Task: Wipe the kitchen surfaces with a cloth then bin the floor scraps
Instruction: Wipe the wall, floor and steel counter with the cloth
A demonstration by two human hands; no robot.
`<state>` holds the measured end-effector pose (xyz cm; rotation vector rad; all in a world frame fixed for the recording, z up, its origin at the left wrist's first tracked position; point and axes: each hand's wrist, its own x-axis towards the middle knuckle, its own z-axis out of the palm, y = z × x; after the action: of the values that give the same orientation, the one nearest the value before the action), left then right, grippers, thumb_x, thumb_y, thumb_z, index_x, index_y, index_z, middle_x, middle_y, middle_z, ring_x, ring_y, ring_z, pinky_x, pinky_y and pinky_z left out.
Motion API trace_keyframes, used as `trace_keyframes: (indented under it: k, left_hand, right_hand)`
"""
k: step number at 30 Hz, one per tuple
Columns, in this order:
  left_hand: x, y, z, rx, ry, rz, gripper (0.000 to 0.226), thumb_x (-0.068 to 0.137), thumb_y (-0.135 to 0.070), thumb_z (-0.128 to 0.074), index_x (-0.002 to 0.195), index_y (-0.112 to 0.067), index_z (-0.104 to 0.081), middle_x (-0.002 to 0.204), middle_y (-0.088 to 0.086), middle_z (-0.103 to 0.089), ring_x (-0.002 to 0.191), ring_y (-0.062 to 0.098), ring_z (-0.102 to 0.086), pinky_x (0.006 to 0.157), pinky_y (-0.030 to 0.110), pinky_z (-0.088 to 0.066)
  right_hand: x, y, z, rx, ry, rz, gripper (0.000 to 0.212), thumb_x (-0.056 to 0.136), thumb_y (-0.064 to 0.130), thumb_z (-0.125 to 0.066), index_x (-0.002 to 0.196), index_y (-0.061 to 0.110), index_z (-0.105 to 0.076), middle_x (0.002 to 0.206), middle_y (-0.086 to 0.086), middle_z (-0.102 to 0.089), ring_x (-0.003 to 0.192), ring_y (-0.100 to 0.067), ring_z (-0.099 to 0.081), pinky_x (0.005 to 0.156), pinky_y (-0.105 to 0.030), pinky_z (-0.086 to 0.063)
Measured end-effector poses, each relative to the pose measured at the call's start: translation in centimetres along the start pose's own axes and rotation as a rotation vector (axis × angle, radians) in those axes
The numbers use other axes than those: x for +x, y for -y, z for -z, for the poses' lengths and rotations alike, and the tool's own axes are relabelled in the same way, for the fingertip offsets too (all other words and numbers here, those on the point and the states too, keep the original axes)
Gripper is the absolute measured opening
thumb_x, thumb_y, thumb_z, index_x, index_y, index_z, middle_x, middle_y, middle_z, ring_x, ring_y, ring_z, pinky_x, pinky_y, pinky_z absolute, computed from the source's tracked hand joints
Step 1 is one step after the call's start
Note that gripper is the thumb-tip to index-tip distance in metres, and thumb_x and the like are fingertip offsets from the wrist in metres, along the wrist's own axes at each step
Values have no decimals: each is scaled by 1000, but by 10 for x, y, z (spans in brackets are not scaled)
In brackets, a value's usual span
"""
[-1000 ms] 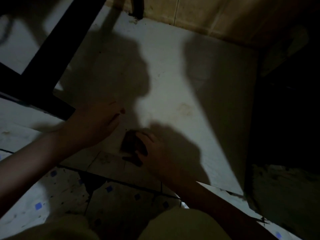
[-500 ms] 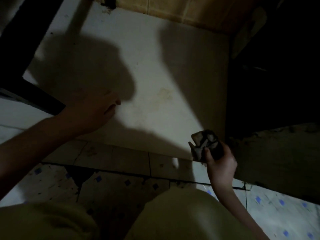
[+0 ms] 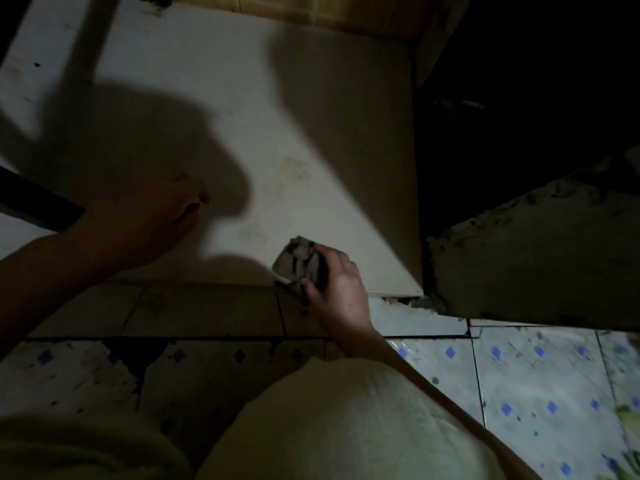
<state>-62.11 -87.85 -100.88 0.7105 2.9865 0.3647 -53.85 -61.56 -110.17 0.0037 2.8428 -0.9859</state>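
My right hand [image 3: 337,282] is closed around a crumpled dark grey scrap [image 3: 298,261] and holds it just above the near edge of a large pale floor tile [image 3: 242,109]. My left hand [image 3: 152,220] hovers over the shaded left part of that tile with its fingers loosely apart and nothing in it. Faint yellowish stains [image 3: 294,174] mark the tile's middle. No cloth is in view.
A dark table leg [image 3: 38,202] crosses the left edge. A rough dark concrete block [image 3: 530,261] and deep shadow fill the right. White floor tiles with blue diamonds [image 3: 540,382], some cracked, lie near my knees [image 3: 346,427]. A tan tiled wall [image 3: 329,12] closes the far side.
My right hand picked the dark scrap off the floor, lifted it to the right, and now holds it lower by the tile's edge. The left hand stayed over the tile.
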Motion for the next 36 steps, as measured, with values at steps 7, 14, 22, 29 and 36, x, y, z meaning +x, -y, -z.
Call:
trace_keyframes:
  k: [7, 14, 22, 29, 36]
  left_hand:
    - [-18, 9, 5, 59, 47, 83, 34, 89, -27, -43, 102, -5, -65, 100, 19, -64, 89, 40, -60, 81, 48, -48]
    - [-61, 8, 12, -18, 30, 264, 18, 92, -12, -51, 94, 2, -62, 95, 20, -60, 86, 37, -58, 70, 42, -47]
    - [-128, 25, 17, -64, -35, 433, 22, 96, -17, -49, 109, -6, -62, 106, 13, -62, 93, 30, -60, 75, 36, -47]
    - [-202, 41, 45, -6, -35, 740, 49, 91, -39, -21, 124, -22, -53, 124, -2, -54, 110, 16, -54, 85, 28, -44]
    - [-272, 66, 90, -3, -195, 940, 22, 92, -23, -48, 110, -26, -59, 110, -3, -57, 96, 20, -60, 77, 33, -48]
  right_hand:
    - [-23, -52, 43, -45, -278, -322, 47, 78, 18, -73, 117, 8, -50, 112, -14, -55, 105, -33, -54, 85, -36, -43]
    - [1, -3, 18, -125, -20, -54, 54, 79, 17, -69, 128, 14, -48, 121, -11, -53, 107, -30, -51, 88, -36, -42]
    - [52, 92, -46, -307, 367, 357, 56, 89, 27, -57, 139, 15, -36, 138, -11, -43, 117, -31, -46, 90, -33, -42]
    - [69, 156, -76, -490, 629, 590, 65, 94, 28, -46, 150, 23, -12, 157, -2, -15, 141, -23, -21, 106, -33, -32]
    - [58, 240, -89, -582, 826, 1004, 50, 96, 29, -38, 144, 33, -26, 152, 10, -20, 136, -15, -28, 108, -26, -26]
